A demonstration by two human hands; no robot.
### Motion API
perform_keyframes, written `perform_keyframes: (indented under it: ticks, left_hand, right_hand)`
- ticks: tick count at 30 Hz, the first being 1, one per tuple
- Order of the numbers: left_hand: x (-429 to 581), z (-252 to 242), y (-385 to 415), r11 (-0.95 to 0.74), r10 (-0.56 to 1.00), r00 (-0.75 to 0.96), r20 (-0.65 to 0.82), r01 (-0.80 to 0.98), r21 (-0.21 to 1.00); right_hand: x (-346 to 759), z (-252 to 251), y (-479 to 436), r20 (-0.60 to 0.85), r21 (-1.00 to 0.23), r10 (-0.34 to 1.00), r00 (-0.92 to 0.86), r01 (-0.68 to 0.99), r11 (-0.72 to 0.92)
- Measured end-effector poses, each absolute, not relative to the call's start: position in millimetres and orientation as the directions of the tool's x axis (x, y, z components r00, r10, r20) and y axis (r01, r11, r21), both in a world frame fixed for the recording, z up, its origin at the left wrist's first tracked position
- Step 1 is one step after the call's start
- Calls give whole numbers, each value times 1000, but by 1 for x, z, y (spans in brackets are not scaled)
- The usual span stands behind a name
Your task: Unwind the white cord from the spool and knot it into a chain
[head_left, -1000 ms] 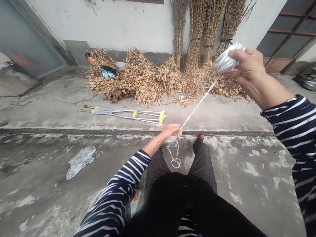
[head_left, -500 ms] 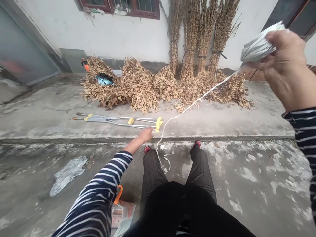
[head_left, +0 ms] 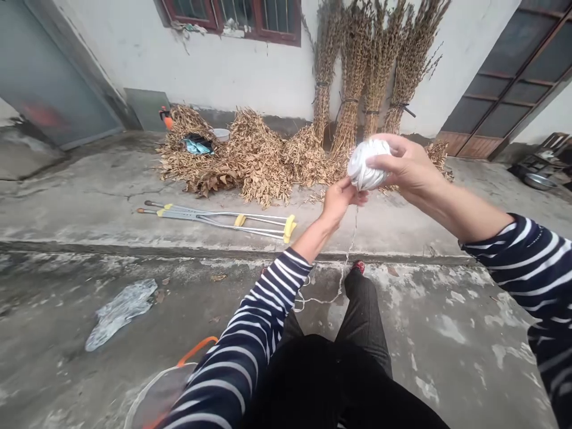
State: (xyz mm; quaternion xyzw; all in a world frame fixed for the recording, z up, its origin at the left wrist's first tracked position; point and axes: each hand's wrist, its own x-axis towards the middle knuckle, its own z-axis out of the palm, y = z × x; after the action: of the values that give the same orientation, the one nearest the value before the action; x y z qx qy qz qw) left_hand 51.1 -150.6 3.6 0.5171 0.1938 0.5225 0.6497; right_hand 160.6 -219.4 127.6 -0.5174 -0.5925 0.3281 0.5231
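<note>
Twine ball point(head_left: 369, 164) clear of step edge point(head_left: 424, 260)

The concrete ledge point(head_left: 388, 229) carries crutches point(head_left: 240, 220) and dried plants point(head_left: 261, 161), the lower ground point(head_left: 433, 351) crumpled clear plastic point(head_left: 123, 311) and loose white cord point(head_left: 328, 301).

Left hand point(head_left: 338, 202): moved from near the crutches point(head_left: 240, 220) up to the ball point(head_left: 367, 167).
Right hand point(head_left: 406, 164): drawn in nearer the crutches.
Cord point(head_left: 353, 238): now dangling right of the crutches.

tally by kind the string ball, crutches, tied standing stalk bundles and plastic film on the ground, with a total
String ball: 1
Crutches: 2
Tied standing stalk bundles: 4
Clear plastic film: 1
Total: 8
</note>
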Motion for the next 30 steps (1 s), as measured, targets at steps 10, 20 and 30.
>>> perform_keyframes:
  ticks: [10,20,30]
  left_hand:
    - [28,-29,-174,31,823,554,130,-272,962]
    - [-13,-52,-193,-145,721,693,-23,184,972]
    - [-48,24,-165,-656,659,733,169,450,607]
  right_hand:
    - [181,88,-207,297,-917,948,114,313,249]
    - [221,17,-183,545,-587,837,47,734,341]
    - [210,-70,-187,363,-717,927,-93,607,342]
